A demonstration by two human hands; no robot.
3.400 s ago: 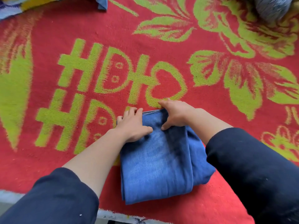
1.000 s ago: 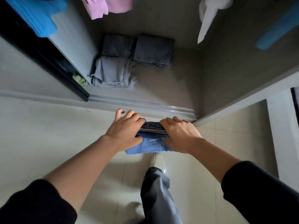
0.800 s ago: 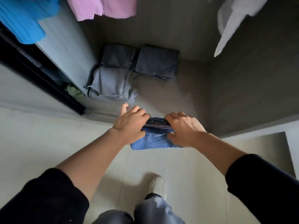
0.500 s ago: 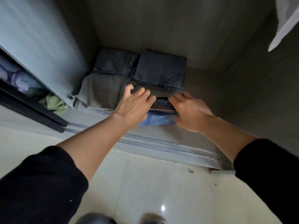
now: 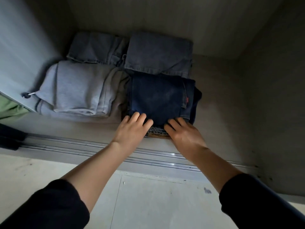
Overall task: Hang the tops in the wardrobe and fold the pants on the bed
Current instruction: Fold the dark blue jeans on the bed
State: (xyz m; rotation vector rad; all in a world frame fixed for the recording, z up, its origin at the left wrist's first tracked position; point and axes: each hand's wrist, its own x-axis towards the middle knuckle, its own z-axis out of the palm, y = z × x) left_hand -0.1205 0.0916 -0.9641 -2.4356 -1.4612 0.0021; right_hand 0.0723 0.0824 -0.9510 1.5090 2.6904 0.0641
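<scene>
pressing flat on the near edge of the folded dark jeans (image 5: pixel 158 96) with left hand (image 5: pixel 132 129) and right hand (image 5: pixel 184 134), grip spread, pinching nothing. lying on the wardrobe floor (image 5: pixel 222 96), touching grey sweatpants (image 5: pixel 77 90), in front of two folded denim pairs (image 5: pixel 158 52). edged nearer by a metal sliding track (image 5: pixel 82 147) and pale floor tiles (image 5: pixel 156 200).

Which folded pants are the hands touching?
The dark blue jeans at the front right: the left hand and right hand rest on their near edge. The light grey pants and two faded jeans lie untouched.
</scene>
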